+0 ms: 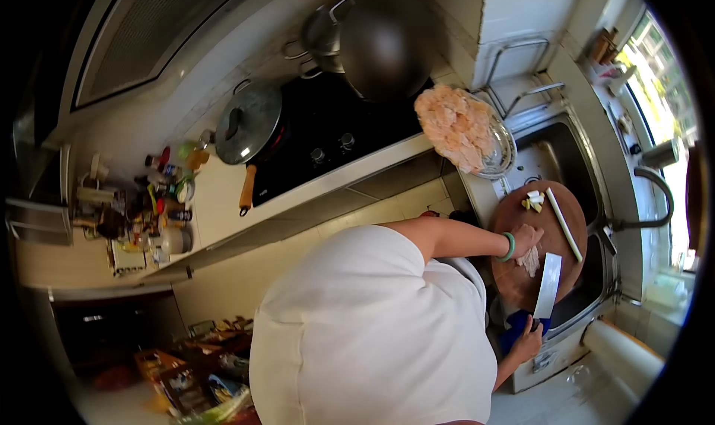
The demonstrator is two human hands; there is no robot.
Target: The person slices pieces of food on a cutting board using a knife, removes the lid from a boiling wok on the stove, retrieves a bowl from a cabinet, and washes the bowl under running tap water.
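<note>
My left hand (527, 239), with a green bangle at the wrist, rests on the round wooden chopping board (514, 209). Its fingers are curled down onto a pale piece of raw meat (529, 262). My right hand (528, 343) grips the handle of a cleaver (548, 285), whose broad blade lies over the board's near right part, beside the meat. Farther up the board are a few cut pieces of scallion (532, 201) and a long white-green stalk (564, 224). A blue cloth (515, 328) shows by the cleaver's handle.
The board sits across a double steel sink (555, 157) with a faucet (655, 201). A glass plate (503, 153) of sliced raw meat (454, 127) stands on the counter. Beyond are a black stove (320, 119), a lidded pan (249, 123) and a steel pot (322, 37). Bottles (175, 172) crowd the far counter.
</note>
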